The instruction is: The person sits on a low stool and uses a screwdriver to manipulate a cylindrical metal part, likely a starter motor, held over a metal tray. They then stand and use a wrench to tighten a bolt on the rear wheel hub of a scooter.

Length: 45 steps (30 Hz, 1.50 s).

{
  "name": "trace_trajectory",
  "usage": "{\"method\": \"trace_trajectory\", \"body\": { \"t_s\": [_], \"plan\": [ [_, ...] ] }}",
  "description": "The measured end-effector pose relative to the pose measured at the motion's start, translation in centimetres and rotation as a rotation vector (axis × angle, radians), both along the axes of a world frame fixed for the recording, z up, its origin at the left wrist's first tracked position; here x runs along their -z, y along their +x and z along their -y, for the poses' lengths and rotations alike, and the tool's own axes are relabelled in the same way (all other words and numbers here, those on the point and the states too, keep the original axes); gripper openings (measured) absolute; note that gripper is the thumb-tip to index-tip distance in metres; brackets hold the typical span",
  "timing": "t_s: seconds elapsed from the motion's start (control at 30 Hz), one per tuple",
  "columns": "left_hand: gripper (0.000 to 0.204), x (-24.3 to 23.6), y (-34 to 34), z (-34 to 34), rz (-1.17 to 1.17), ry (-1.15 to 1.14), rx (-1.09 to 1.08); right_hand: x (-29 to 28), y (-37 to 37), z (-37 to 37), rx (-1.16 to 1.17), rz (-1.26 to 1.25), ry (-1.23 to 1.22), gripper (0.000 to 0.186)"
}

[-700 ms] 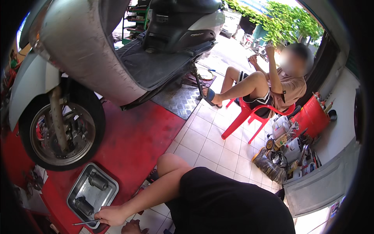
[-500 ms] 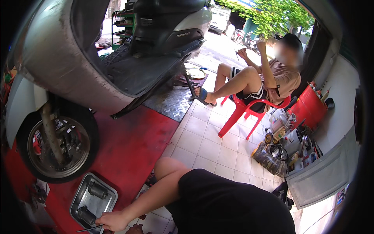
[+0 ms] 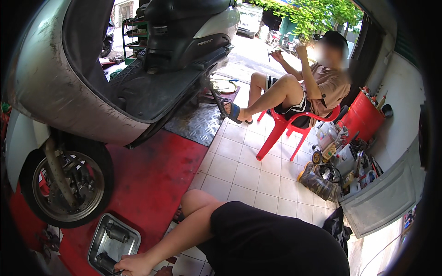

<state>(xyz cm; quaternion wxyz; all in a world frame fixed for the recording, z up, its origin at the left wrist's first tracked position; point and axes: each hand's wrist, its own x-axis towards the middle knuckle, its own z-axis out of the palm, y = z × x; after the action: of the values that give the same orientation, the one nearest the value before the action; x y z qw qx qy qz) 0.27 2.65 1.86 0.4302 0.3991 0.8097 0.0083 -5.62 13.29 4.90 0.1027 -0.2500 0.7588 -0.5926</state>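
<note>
Bare metal shines in the shallow tray (image 3: 120,250) at the lower left of the frame, with your right hand (image 3: 134,265) over its lower right corner. Your right arm slants down and left from the black sleeve, past your bent knee (image 3: 199,201), wrist nearly straight. Its fingers are curled round a slim dark tool (image 3: 117,273), partly hidden at the lower edge. What seems your left hand (image 3: 164,272) is a cropped scrap beside it; you cannot tell how its fingers stand. Two dark cylindrical parts (image 3: 117,232) lie in the tray, the lower one just beside your right fingertips.

Close above the tray, the scooter's front wheel (image 3: 105,161) blocks the left side. Red platform (image 3: 147,172) fills the space rightward; at upper right, a person (image 3: 329,87) sits on a red chair (image 3: 272,141).
</note>
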Motion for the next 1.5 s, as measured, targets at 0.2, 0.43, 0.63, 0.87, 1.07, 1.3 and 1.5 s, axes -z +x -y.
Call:
{"method": "trace_trajectory", "body": {
  "t_s": [0.2,0.43,0.63,0.87,1.07,1.3,1.5],
  "plan": [
    [0.071,-0.4,0.1,-0.2,-0.005,-0.003,-0.005,-1.5,0.4,-0.6,-0.007,0.057,0.018,0.028],
    [0.069,-0.9,-0.1,0.0,-0.004,-0.033,0.007,-1.1,0.1,0.0,-0.006,0.053,-0.027,0.030],
    [0.070,-0.8,-0.3,-0.1,-0.007,-0.031,0.010,-1.0,0.0,-0.1,-0.004,-0.021,-0.012,0.020],
    [0.075,1.2,0.0,0.4,0.021,-0.020,0.021,1.3,-0.4,0.7,-0.033,-0.111,0.109,0.037],
    [0.075,5.5,-0.9,1.9,0.026,-0.043,0.092,1.1,-0.7,1.3,-0.022,-0.146,0.088,0.032],
    [0.075,2.4,-0.3,1.0,-0.017,0.049,0.014,2.8,-1.9,2.0,-0.002,-0.233,0.072,0.027],
    [0.068,3.0,-0.2,1.1,-0.072,0.062,0.046,3.3,-2.0,2.1,-0.001,-0.343,0.006,0.025]
  ]
}}
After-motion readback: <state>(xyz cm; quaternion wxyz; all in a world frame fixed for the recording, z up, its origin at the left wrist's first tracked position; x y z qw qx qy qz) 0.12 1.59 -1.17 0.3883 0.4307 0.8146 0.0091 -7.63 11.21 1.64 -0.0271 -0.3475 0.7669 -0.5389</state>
